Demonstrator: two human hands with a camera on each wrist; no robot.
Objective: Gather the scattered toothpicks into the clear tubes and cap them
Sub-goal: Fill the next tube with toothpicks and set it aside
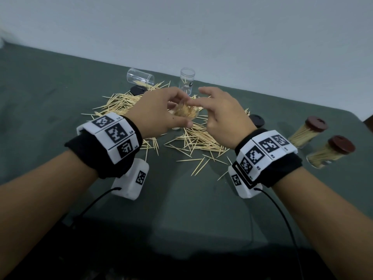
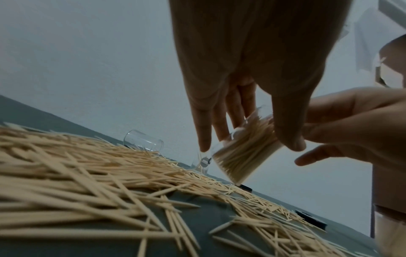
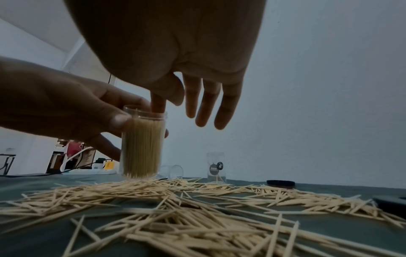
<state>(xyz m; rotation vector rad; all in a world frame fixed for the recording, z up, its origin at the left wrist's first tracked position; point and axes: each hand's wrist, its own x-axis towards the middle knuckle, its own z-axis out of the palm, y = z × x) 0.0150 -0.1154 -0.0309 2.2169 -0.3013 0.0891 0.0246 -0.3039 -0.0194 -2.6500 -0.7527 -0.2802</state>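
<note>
My left hand (image 1: 177, 113) grips a clear tube (image 1: 186, 114) packed with toothpicks, thumb in front and fingers behind, and holds it just above the pile; in the left wrist view the tube (image 2: 241, 156) looks tilted. The right hand (image 1: 214, 110) is spread with straight fingers, and its index fingertip (image 3: 157, 107) touches the toothpick tips at the tube's (image 3: 142, 147) open mouth. Loose toothpicks (image 1: 193, 138) lie scattered over the green cloth beneath both hands.
An empty tube (image 1: 140, 77) lies on its side at the back, beside an upright tube (image 1: 187, 79) with few toothpicks. Black caps (image 1: 138, 90) (image 1: 256, 120) rest on the cloth. Two filled tubes with brown caps (image 1: 306, 131) (image 1: 329, 151) lie at the right.
</note>
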